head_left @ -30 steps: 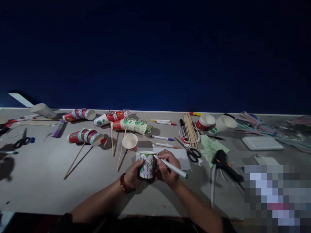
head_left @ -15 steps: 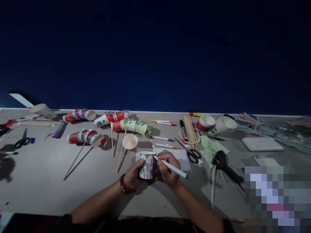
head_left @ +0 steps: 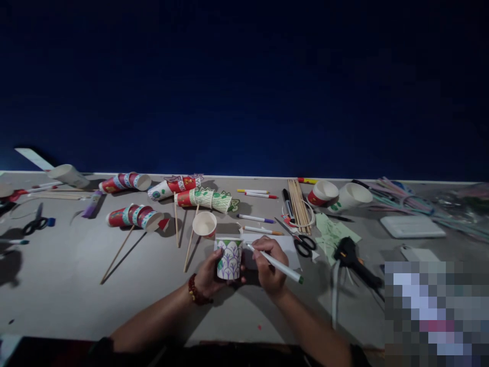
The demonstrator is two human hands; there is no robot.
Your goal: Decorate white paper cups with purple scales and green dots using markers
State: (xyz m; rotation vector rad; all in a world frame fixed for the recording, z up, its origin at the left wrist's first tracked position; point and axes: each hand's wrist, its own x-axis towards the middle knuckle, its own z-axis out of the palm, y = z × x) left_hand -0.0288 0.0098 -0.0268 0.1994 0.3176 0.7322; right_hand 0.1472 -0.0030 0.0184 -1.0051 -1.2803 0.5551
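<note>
My left hand [head_left: 209,275] is wrapped round a paper cup [head_left: 229,261], which stands nearly upright in it. Purple branching lines in scallop shapes cover the cup, with green patches near the rim and on its left side. Pinched in my right hand [head_left: 272,262] is a white marker [head_left: 280,267] with a green end; its tip points at the cup but sits a little apart from its right side. Under and behind the hands lies a white sheet of paper [head_left: 292,252]. Just beyond the held cup is another paper cup [head_left: 205,225], its open mouth facing up.
Joined cup figures [head_left: 133,216] on sticks lie to the left. Several markers [head_left: 255,218] are scattered behind the hands. To the right are scissors [head_left: 304,244], wooden sticks [head_left: 300,206], green paper scraps [head_left: 330,234], a black glue gun [head_left: 357,262] and two cups [head_left: 323,193].
The marker tip has moved from the cup's rim to the right, away from it. My left hand has turned the cup slightly and shifted it a little left.
</note>
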